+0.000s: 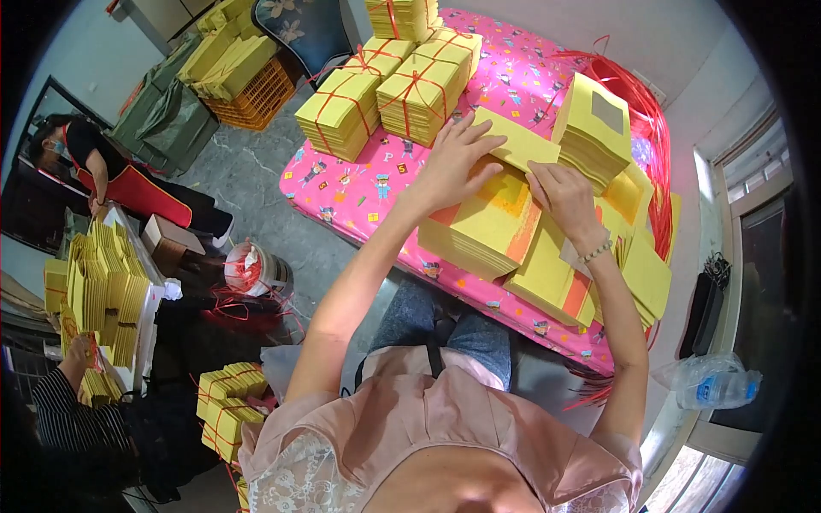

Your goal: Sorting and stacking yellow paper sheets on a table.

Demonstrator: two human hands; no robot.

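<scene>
Far to the left of the hands, other people sit at a table stacked with yellow paper, and beyond the left hand, tied bundles of yellow paper rest on a pink patterned cloth. The left hand lies flat with fingers spread on a thick stack of yellow sheets, its fingertips touching a folded yellow sheet, while the right hand pinches that sheet's near edge. Just past the right hand stands another yellow stack, with red strings behind it
</scene>
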